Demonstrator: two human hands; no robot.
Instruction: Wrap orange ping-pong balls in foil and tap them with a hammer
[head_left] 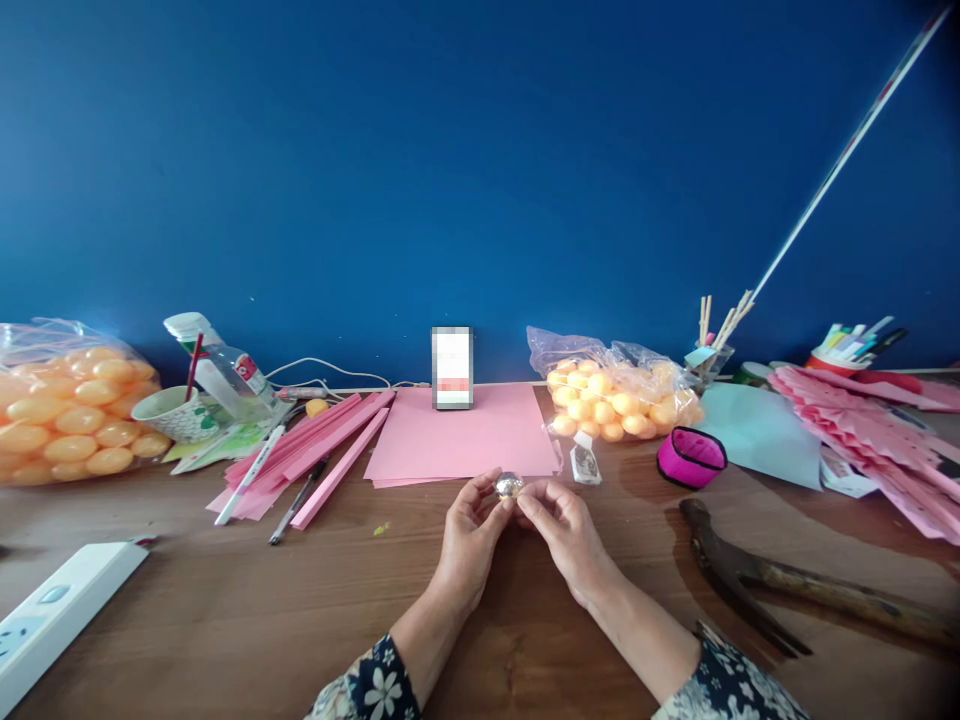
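A small, shiny silver ball point(509, 486) is held up in front of me at the middle of the table, its lower part hidden behind fingertips. My left hand point(472, 545) pinches it from the left between thumb and fingers. From the other side, the thumb and fingertips of my right hand point(564, 535) close at its lower right edge. Just beyond my hands lie flat pink paper sheets point(457, 440). A small clear packet point(585, 462) with dark contents rests near the sheets' right corner.
A phone point(452, 368) stands against the blue wall. Bags of orange balls lie left point(82, 420) and right point(615, 400). Pink strips point(300, 450), pens and a paper cup point(176, 412) are at left. A power strip point(71, 620), magenta band point(691, 458) and hammer point(750, 575) flank my arms.
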